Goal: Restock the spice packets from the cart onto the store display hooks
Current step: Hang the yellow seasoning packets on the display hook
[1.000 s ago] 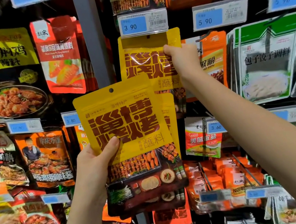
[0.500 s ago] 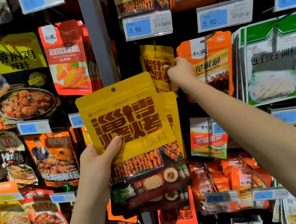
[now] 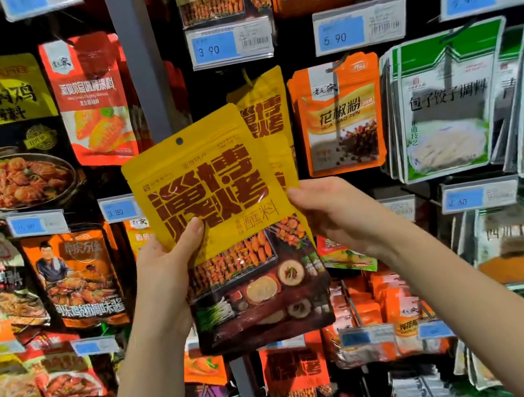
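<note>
My left hand (image 3: 166, 272) holds a small stack of yellow spice packets (image 3: 216, 178) from below, thumb pressed on the front one. The front packet has a punched hole at its top and a dark food picture on its lower half. My right hand (image 3: 335, 214) grips the stack's right edge, thumb in front and fingers hidden behind. One matching yellow packet (image 3: 263, 95) hangs on the display hook (image 3: 246, 77) under the 3.90 price tag (image 3: 229, 44), just above and behind the held stack.
A grey upright post (image 3: 143, 62) runs down the display just left of the hook. Orange packets (image 3: 340, 117) hang right of the yellow one, then green-and-white packets (image 3: 444, 100). Red packets (image 3: 90, 98) hang to the left. More hooks and price tags fill the rows below.
My right hand let go of the yellow packet now hanging on the hook and came down to the right edge of the stack in my left hand.
</note>
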Demonstrator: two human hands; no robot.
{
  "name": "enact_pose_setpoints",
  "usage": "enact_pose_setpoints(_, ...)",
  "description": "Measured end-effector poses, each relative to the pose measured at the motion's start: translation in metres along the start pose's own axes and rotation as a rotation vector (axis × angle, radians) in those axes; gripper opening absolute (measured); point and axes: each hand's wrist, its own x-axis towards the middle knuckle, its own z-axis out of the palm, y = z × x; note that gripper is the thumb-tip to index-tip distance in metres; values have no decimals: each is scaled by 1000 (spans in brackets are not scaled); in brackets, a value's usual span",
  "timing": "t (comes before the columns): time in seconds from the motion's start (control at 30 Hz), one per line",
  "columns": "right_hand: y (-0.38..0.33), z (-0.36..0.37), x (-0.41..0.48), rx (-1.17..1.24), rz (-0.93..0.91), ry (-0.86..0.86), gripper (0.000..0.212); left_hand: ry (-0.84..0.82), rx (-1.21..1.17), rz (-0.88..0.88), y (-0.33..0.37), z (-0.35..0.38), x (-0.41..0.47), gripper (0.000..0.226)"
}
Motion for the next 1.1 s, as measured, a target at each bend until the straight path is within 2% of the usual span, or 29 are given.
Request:
enact_pose_setpoints(0.17,-6,9,-2,110,-82,263,14,-42,71,24,-4,17,-5,9)
enact_pose_setpoints(0.27,-10,11,-2,83,-135,408,21,-31,80,43,-7,27,-12,9)
enact_pose_setpoints(0.43,-8,7,-5,169,-18,341,25,32,69,122,0,24,-9,11)
enact_pose_setpoints(0.57,-7,8,-1,198,-44,341,27,49,79,150,1,21,-5,13)
enact_pose_setpoints(0.7,-12,5,0,236,-52,225,27,107,57,155,2,15,-1,11)
enact_pose_setpoints(0.9,-12,11,1,234,-90,444,18,49,38,171,0,20,-5,14)
enact_pose_setpoints(1.1,-9,18,2,332,3,500,20,73,39,186,2,18,-6,13)
